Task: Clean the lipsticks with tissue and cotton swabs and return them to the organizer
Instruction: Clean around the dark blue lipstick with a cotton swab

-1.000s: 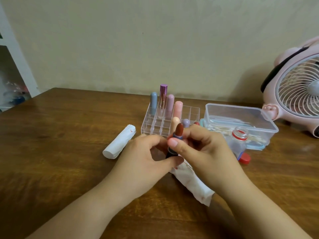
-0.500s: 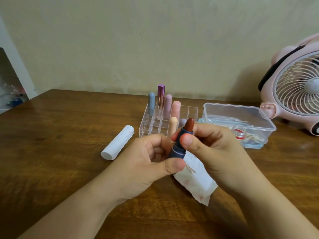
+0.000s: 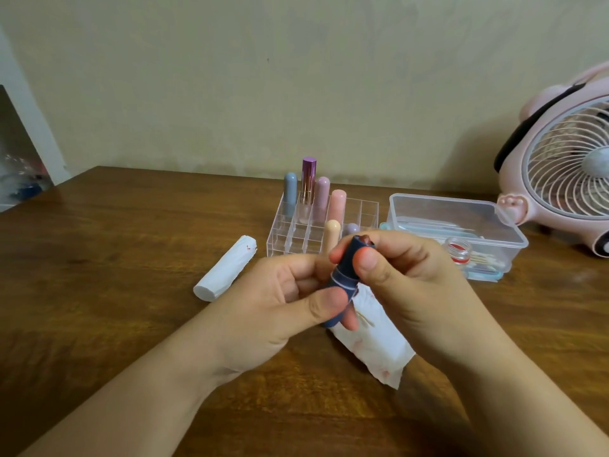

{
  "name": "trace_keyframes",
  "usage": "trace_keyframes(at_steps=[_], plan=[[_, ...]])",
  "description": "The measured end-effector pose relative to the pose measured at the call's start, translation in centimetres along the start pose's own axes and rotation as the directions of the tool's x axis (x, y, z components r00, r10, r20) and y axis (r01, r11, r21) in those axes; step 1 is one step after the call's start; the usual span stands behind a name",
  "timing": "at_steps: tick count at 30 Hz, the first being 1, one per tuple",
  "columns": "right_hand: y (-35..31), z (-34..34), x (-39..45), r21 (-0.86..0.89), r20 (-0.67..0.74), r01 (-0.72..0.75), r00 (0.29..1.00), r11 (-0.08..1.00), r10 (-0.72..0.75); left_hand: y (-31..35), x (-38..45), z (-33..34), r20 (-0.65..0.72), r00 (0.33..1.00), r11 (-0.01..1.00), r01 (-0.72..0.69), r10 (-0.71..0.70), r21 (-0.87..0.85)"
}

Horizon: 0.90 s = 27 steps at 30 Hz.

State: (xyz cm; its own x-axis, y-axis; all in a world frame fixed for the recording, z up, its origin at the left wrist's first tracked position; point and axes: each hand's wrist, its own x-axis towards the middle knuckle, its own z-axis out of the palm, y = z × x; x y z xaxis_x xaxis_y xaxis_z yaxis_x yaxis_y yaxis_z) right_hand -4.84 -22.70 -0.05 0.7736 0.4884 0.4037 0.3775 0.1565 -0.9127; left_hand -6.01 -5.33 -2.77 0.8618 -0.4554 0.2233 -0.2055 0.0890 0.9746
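Navy lipstick (image 3: 344, 275), pinched by left hand (image 3: 280, 298) and right hand (image 3: 405, 275): bullet retracted since earlier, twisted down; capping likely next.

I'm looking at a brown wooden table (image 3: 115, 258) filling the lower frame. Left of centre lies a rolled white tissue (image 3: 225, 268); at centre back stands the clear organizer (image 3: 290, 232). A clear plastic box (image 3: 454, 225) sits right of it, a pink fan (image 3: 560, 179) at far right, and a stained tissue sheet (image 3: 372, 344) lies lower centre.
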Motion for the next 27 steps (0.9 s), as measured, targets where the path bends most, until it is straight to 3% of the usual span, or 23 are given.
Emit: trace_keyframes(at_steps=[3, 5, 11, 14, 18, 23, 27], plan=[[0.2, 0.0, 0.0, 0.044, 0.059, 0.003, 0.998, 0.999, -0.005, 0.7, -0.3, -0.1, 0.140, 0.990, 0.999, 0.039, -0.034, -0.027], [0.1, 0.1, 0.1, 0.044, 0.052, -0.014, 0.999, 0.999, 0.012, 0.9, -0.4, -0.4, 0.119, 0.992, 0.999, 0.035, -0.037, 0.023], [0.1, -0.1, 0.2, -0.160, -0.050, -0.137, 0.990, 0.977, 0.131, 1.6, -0.3, -1.1, -0.186, 0.982, 0.959, 0.065, -0.012, 0.277], [1.0, -0.3, 0.4, -0.382, -0.139, -0.236, 0.970, 0.894, 0.197, 2.3, -0.3, -1.7, -0.408, 0.912, 0.886, 0.222, -0.041, 0.408], [2.0, 0.3, 0.7, -0.546, -0.133, -0.281, 0.959, 0.789, 0.250, 2.4, -0.4, -3.0, -0.594, 0.804, 0.850, 0.331, -0.028, 0.409], [2.2, 2.6, 2.2, -0.849, 0.069, -0.083, 0.962, 0.522, 0.266, 1.6, -0.1, -4.4, -0.699, 0.708, 0.847, 0.428, -0.097, 0.316], [3.7, 4.2, 3.4, -0.883, 0.123, 0.017, 0.973, 0.468, 0.196, 1.6, -0.1, -4.5, -0.722, 0.688, 0.885, 0.375, -0.067, 0.276]])
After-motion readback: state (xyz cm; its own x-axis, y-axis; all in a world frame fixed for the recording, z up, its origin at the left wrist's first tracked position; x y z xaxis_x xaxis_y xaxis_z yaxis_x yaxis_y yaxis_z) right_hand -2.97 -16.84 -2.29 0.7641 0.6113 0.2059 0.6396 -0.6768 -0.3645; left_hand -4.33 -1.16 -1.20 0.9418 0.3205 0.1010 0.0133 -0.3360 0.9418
